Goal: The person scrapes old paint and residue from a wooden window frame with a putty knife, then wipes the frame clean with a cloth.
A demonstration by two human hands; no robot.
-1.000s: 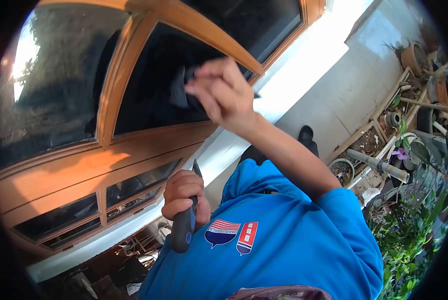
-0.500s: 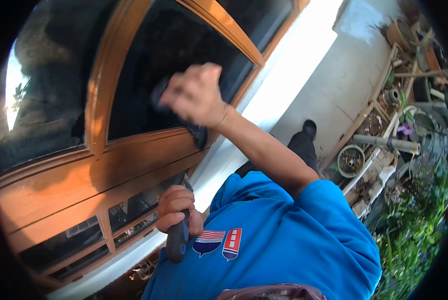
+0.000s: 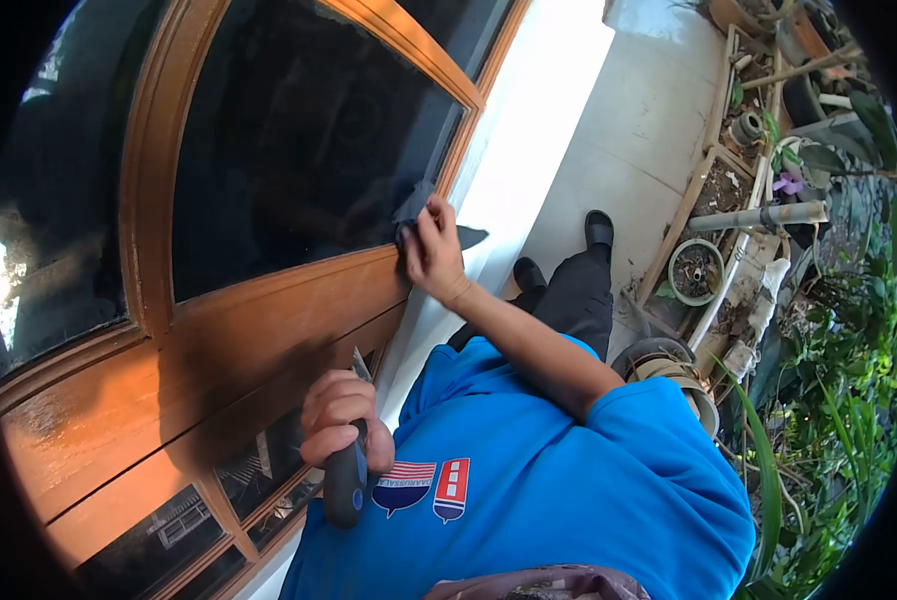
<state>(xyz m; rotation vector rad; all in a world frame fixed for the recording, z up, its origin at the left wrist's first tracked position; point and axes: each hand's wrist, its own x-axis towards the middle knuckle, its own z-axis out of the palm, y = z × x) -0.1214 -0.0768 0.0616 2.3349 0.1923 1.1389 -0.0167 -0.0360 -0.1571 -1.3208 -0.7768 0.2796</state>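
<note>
My right hand (image 3: 434,250) is closed on a dark cloth (image 3: 471,238), pressing it at the lower right corner of the window pane (image 3: 288,150), by the wooden frame (image 3: 298,275). Part of the cloth sticks out past the fingers toward the white wall. In front of my chest, my left hand (image 3: 346,418) grips a scraper (image 3: 344,490) with a dark grey and blue handle. Its thin metal blade shows above the fingers and points up toward the frame. The blade's full width is hidden by its angle.
A white wall edge (image 3: 528,130) runs beside the window. Beyond it lies a tiled walkway (image 3: 633,130) where my feet stand. Potted plants, including a round pot (image 3: 695,272), pipes and wooden planter edges line the right side. Lower panes (image 3: 173,530) sit under the wooden rail.
My right hand has moved with the cloth from farther up the pane to its lower right corner. The left hand still holds the scraper near my chest. The view has shifted slightly.
</note>
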